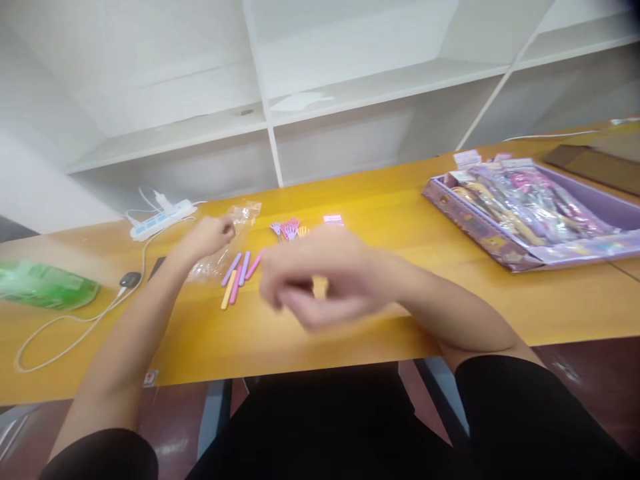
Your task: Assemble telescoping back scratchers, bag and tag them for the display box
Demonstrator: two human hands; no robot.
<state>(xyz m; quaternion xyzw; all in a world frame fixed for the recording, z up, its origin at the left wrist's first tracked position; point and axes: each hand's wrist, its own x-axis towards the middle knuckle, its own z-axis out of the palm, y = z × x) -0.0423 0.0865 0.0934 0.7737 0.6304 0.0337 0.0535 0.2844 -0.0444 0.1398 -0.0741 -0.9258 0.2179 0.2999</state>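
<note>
My left hand (213,238) is closed in a loose fist at the left, above a crumpled clear plastic bag (213,265). Whether anything is inside that fist is hidden. My right hand (330,277) is blurred and raised over the middle of the table, its fingers curled toward the thumb; what it may hold does not show. Between the hands lie several purple, pink and yellow sticks (234,288). Behind them sits a cluster of small hand-shaped pieces (290,230) in pink, purple and yellow, partly covered by my right hand. A small pink-and-white card (333,219) lies beyond.
At the right stands a purple display box (470,230) with several plastic-wrapped items. A white power strip (163,220), a cable (65,317), a black plug-like piece (131,280) and a green package (47,285) are on the left. White shelving (273,143) rises behind the table.
</note>
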